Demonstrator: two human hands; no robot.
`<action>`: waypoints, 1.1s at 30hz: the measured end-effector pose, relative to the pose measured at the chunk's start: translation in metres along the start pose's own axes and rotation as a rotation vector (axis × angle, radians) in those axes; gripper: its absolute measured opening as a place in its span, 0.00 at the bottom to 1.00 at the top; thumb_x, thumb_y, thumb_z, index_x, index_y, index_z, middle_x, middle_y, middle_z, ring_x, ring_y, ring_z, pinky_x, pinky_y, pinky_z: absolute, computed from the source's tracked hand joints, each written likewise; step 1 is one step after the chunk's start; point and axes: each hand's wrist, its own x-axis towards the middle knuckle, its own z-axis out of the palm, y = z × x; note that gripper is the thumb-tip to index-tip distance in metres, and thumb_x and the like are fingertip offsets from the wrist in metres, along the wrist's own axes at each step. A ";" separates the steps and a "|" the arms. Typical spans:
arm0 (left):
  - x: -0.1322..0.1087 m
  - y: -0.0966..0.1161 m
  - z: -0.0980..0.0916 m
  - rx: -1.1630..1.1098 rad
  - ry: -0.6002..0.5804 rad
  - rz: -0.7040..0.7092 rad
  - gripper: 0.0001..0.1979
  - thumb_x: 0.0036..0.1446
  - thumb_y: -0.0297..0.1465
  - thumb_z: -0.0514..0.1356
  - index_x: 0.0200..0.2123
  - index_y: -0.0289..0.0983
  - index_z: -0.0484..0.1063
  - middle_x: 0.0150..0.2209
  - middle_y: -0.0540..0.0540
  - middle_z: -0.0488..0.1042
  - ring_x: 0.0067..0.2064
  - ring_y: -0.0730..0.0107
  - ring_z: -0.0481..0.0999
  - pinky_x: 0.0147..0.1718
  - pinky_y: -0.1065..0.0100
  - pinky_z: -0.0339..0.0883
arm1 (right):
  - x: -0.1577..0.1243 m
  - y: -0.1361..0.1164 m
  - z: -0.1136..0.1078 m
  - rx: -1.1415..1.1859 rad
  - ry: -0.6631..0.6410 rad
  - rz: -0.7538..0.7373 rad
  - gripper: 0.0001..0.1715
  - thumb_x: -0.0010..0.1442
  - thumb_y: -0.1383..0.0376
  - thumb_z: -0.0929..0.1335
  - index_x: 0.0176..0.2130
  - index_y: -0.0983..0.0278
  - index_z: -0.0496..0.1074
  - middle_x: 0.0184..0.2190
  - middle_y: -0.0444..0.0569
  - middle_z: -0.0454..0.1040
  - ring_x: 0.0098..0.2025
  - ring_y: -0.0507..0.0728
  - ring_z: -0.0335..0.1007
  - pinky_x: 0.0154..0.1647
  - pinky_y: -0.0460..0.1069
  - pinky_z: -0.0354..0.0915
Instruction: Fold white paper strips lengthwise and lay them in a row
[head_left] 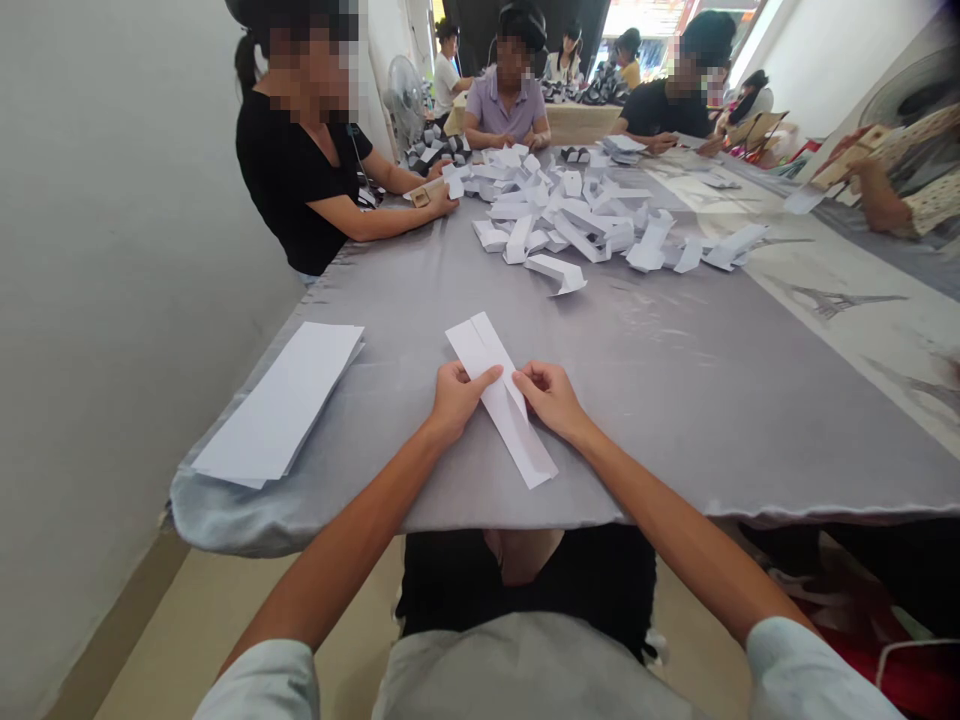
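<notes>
Between my two hands is a long strip of white folded paper [499, 390], held at a slant just above the grey cloth. My left hand [457, 398] grips its left edge, thumb flat on the top face and fingers curled beneath. My right hand [551, 395] pinches the right edge, with the thumb against a lengthwise fold. The fingers under the paper are partly hidden. To the left of my left hand lies a stack of flat white paper sheets [281, 405], its edges slightly uneven.
A pile of folded white paper pieces [577, 215] covers the middle of the grey-clothed table [675, 400]. A person in black [300, 180] works at the left side; others sit across and at the right. A wall [112, 250] stands close on the left.
</notes>
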 end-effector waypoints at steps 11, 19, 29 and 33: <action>0.001 -0.005 -0.005 0.038 -0.123 -0.063 0.21 0.47 0.42 0.78 0.40 0.34 0.83 0.43 0.38 0.85 0.39 0.57 0.84 0.35 0.64 0.77 | 0.002 0.007 0.000 0.008 0.035 0.011 0.22 0.66 0.47 0.69 0.29 0.60 0.67 0.24 0.44 0.68 0.26 0.54 0.63 0.25 0.48 0.59; 0.001 0.000 -0.002 0.067 0.048 0.008 0.20 0.46 0.40 0.77 0.36 0.32 0.82 0.40 0.37 0.84 0.35 0.59 0.82 0.30 0.65 0.73 | -0.002 -0.013 -0.003 0.026 0.012 -0.004 0.19 0.67 0.47 0.69 0.41 0.60 0.72 0.35 0.46 0.75 0.34 0.56 0.70 0.32 0.49 0.64; 0.000 -0.003 -0.002 0.180 0.091 0.135 0.16 0.49 0.36 0.74 0.37 0.32 0.81 0.41 0.37 0.85 0.38 0.56 0.84 0.33 0.64 0.75 | -0.005 -0.028 -0.022 -0.030 -0.364 0.112 0.35 0.65 0.63 0.71 0.68 0.60 0.65 0.53 0.55 0.78 0.41 0.58 0.78 0.39 0.53 0.73; -0.002 -0.001 0.000 0.231 0.097 0.173 0.14 0.49 0.35 0.73 0.38 0.33 0.81 0.41 0.37 0.84 0.39 0.55 0.84 0.35 0.62 0.77 | -0.004 -0.030 -0.024 -0.018 -0.373 0.173 0.32 0.65 0.68 0.68 0.67 0.62 0.67 0.54 0.56 0.77 0.43 0.59 0.80 0.42 0.54 0.75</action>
